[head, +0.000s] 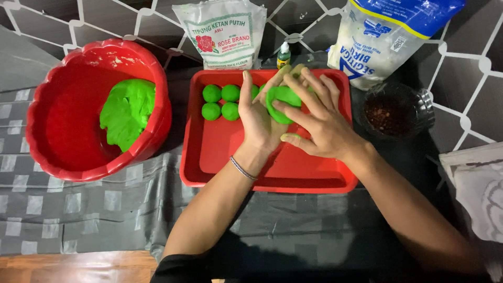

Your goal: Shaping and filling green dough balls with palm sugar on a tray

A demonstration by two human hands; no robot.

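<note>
— So where's the green dough piece [283,103]?
— Cupped in the left hand [259,121], over the red tray [272,175]'s far half. The right hand [319,123] lies across it from the right, fingers pressing its top.
— Either hand closed?
— Neither; both curl loosely around it.
— Nearby?
— Four green balls [220,101] just left; red bowl [68,157] of dough farther left.

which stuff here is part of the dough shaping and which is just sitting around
In use:
left hand
right hand
green dough piece between both hands
green dough balls
red tray
red bowl with the green dough lump

Lying about:
two flour bags
small green-capped bottle
dark glass bowl
cloth
</note>
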